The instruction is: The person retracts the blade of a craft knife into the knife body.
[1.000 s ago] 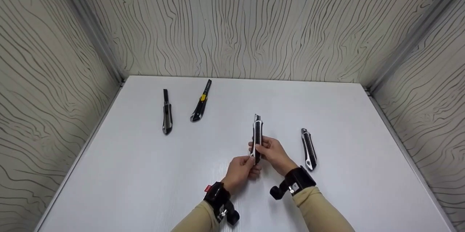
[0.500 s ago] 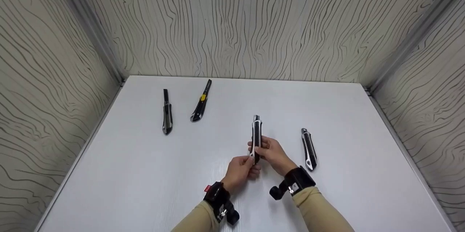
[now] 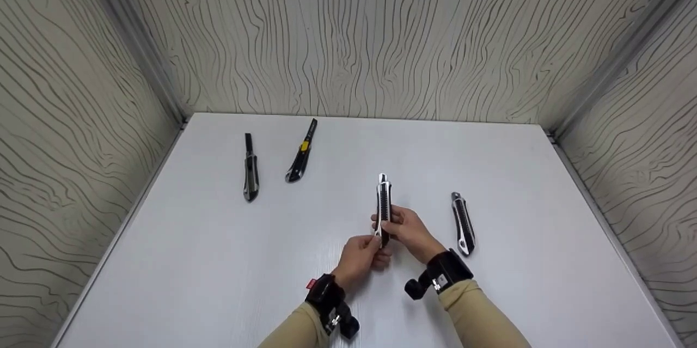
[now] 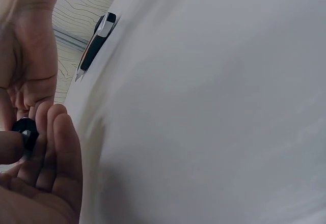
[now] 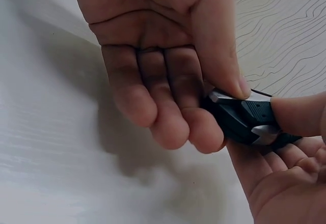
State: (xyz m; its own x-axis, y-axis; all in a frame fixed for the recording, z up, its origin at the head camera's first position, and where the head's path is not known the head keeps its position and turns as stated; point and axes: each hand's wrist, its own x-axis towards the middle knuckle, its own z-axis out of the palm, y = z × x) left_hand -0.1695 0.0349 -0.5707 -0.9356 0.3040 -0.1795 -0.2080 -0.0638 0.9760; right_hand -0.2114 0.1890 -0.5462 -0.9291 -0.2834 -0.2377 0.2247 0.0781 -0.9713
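Note:
In the head view a silver-and-black utility knife [image 3: 384,201] is held above the white table, its silver nose pointing away from me. My right hand [image 3: 411,231] grips its middle, thumb on top and fingers behind. My left hand [image 3: 356,261] pinches the near end between thumb and fingers. The left wrist view has the left hand [image 4: 56,168] low on the left, around the knife's dark end [image 4: 26,130]. From the right wrist, the knife's butt [image 5: 249,114] shows between the left thumb and the right thumb. Whether a blade is out is too small to tell.
A similar silver-and-black utility knife [image 3: 463,225] lies to the right of the hands. At the back left lie a black-and-grey utility knife [image 3: 251,171] and one with a yellow slider [image 3: 301,154]. Patterned walls [image 3: 343,37] border the white table [image 3: 190,261].
The held knife's nose has dipped and shifted slightly left. Both hands keep nearly the same places and grip; the other knives lie still.

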